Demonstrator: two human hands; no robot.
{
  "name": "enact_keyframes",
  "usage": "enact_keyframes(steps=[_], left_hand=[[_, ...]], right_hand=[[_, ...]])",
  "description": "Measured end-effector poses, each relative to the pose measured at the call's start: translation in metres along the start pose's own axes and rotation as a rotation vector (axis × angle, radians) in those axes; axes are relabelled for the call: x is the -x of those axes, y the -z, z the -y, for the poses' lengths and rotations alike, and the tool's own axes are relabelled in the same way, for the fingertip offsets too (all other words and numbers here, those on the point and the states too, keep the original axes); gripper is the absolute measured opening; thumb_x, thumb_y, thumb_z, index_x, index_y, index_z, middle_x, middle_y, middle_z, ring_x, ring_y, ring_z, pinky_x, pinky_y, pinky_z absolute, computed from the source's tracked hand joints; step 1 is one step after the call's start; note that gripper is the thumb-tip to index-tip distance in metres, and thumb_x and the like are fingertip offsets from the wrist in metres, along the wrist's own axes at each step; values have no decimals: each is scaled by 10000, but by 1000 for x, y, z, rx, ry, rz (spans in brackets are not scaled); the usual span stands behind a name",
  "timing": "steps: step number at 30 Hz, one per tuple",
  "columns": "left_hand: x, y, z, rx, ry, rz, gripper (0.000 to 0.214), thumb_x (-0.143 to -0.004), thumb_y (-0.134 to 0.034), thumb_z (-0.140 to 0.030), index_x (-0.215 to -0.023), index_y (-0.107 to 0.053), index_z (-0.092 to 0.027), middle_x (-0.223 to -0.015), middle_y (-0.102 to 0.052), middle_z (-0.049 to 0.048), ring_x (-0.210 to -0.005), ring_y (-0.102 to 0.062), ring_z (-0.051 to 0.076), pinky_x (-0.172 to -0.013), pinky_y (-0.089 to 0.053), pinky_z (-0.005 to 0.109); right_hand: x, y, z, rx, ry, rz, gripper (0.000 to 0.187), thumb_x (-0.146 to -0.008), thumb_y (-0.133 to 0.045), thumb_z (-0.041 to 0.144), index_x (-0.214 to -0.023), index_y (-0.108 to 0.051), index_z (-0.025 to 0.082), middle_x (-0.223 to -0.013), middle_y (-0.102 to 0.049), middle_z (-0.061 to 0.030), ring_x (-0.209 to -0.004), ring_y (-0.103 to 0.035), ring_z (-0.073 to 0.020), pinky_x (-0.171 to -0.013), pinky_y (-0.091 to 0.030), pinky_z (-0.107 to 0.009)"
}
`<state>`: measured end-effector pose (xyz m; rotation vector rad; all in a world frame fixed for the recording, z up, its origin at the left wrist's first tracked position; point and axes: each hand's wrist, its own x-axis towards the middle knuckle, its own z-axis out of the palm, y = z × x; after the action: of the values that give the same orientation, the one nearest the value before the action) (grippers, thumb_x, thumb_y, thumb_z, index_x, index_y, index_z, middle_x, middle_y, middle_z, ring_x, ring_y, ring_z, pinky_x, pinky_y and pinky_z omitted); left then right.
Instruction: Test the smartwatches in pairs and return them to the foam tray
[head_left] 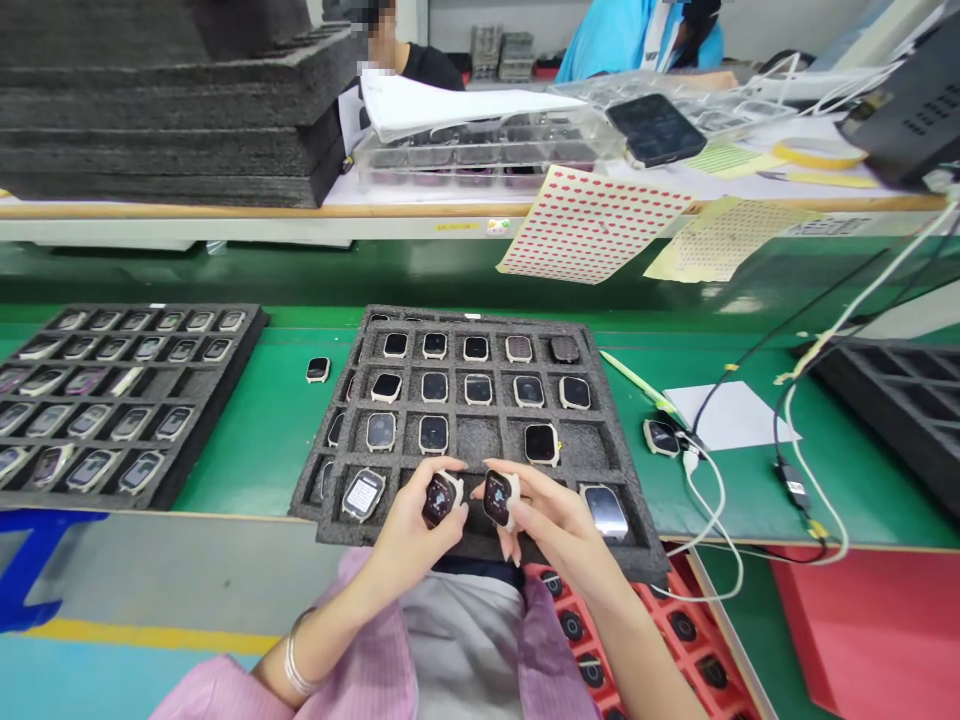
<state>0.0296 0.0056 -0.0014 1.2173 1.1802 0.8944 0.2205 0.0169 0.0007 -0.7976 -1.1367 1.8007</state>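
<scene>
My left hand pinches a smartwatch case without straps, its dark screen lit with a small picture. A second watch case, with a similar lit screen and a pale frame, is held in my right hand. Both are raised side by side over the front of a black foam tray. Several watch cases lie face up in the tray's pockets, among them one with a white lit screen at the front left. A few pockets in the third row hold nothing.
Another foam tray of watch cases stands at left, with a single watch between. At right lie a cabled watch, white paper and cables. A red tray sits below. Foam trays are stacked on the shelf; two people sit beyond.
</scene>
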Motion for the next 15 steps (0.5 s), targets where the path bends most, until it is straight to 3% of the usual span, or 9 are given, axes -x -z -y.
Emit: enact_keyframes(steps=[2,6,10,15], left_hand=[[0,1,-1,-22,-25,3,311,-807,-547,-127,-1106,-511,-206,-891,-534,-7,-721,-506,122,-671,-409,234],[2,1,-1,-8,-14,-14,332,-811,-549,-144,-1132,-497,-212,-868,-526,-18,-683,-493,116,-660,-411,232],[3,3,0,-13,-41,-9,327,-794,-562,-125,-1109,-529,-208,-887,-551,-9,-747,-517,125,-713,-424,230],[5,4,1,32,10,-37,366,-821,-552,-156,-1176,-489,-219,-830,-510,-31,-549,-427,75,-520,-376,199]], right_hand=[[1,-1,-1,22,-12,-4,332,-931,-616,256,-1261,-592,243,-899,-686,-48,-566,-628,-107,-503,-532,-201],[2,-3,-2,31,-1,-26,360,-914,-638,257,-1270,-585,243,-1010,-678,-64,-564,-623,-97,-511,-543,-210],[4,-5,-1,55,-10,-50,336,-919,-634,247,-1253,-599,245,-941,-683,-44,-561,-617,-95,-513,-541,-204],[5,-4,-2,46,17,-45,344,-922,-630,247,-1265,-595,256,-1010,-684,-60,-566,-630,-98,-519,-551,-212]])
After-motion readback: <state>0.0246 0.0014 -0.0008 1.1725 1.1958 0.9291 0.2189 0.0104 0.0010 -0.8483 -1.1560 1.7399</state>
